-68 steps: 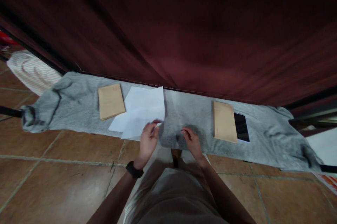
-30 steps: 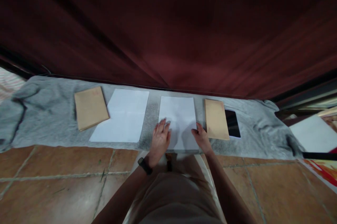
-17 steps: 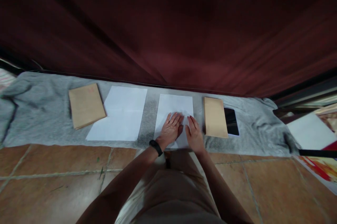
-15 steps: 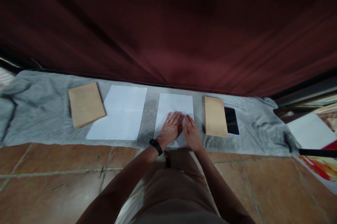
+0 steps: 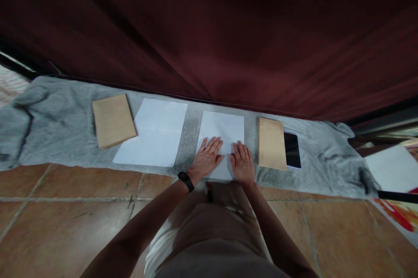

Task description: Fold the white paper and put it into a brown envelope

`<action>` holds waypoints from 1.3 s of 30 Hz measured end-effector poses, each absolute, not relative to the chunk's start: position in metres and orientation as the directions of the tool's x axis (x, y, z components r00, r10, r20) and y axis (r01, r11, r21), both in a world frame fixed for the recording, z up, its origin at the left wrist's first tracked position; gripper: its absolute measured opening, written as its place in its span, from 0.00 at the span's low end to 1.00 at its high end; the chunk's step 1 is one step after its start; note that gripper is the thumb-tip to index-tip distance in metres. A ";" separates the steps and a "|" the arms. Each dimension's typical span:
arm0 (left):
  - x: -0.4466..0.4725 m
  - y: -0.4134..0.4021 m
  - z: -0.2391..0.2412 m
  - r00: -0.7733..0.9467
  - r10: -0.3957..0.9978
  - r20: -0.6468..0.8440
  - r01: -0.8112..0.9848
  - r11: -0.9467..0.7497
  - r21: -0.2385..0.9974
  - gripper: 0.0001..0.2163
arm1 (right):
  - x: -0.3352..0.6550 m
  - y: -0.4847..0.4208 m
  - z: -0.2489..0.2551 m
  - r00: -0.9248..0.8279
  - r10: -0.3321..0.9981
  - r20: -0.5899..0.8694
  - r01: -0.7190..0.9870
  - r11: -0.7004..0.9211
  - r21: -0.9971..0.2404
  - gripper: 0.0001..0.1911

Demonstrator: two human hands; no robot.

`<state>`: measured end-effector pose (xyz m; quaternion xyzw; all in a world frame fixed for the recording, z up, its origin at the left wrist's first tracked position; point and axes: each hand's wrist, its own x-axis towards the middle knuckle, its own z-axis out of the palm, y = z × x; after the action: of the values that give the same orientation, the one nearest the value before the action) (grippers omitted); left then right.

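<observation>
A white sheet of paper (image 5: 223, 126) lies in front of me on a grey cloth (image 5: 191, 132). My left hand (image 5: 208, 156), with a black band on its wrist, rests flat on the sheet's left half, fingers stretched out. On the right half my right hand (image 5: 242, 161) lies flat too, palm down, fingers extended near the sheet's right edge. A gap of bare paper shows between the two hands. To the right of my right hand is a stack of brown paper envelopes or folded bags (image 5: 272, 144), apart from it.
Farther left lies a larger white sheet (image 5: 160, 132), its corner under another brown paper stack (image 5: 114, 120). A dark phone (image 5: 292, 150) sits beside the right stack. A dark red curtain (image 5: 222, 64) hangs behind the cloth. More white paper (image 5: 392, 167) is at far right.
My hands were close together at the middle of the sheet; they have moved apart, the left hand leftward and the right hand rightward. The view has tilted slightly.
</observation>
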<state>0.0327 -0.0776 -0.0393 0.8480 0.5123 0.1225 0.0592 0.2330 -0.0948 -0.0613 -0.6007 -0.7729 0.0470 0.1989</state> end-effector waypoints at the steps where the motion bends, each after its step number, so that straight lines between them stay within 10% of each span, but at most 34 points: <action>1: 0.029 -0.080 -0.039 0.438 0.887 0.150 0.860 -0.462 0.218 0.27 | 0.236 -0.096 -0.062 -0.202 0.946 0.253 0.916 0.274 -0.294 0.27; 17: -0.027 -0.124 -0.037 0.337 0.928 0.160 0.913 -0.364 0.183 0.25 | 0.268 -0.133 -0.063 -0.223 0.941 0.253 0.927 0.285 -0.243 0.28; 25: -0.044 -0.150 -0.041 0.572 0.807 0.149 0.782 -0.591 0.199 0.27 | 0.293 -0.148 -0.050 -0.499 0.851 0.161 0.794 0.524 -0.309 0.32; 39: -0.052 -0.144 -0.032 0.431 0.853 0.294 0.598 -0.514 0.615 0.11 | 0.306 -0.142 -0.044 -0.494 0.845 0.208 0.662 0.520 -0.540 0.29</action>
<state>-0.0517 -0.1435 -0.0316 0.8181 0.4433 0.2965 0.2150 0.3056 -0.1424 -0.0442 -0.4479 -0.8410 0.1987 0.2293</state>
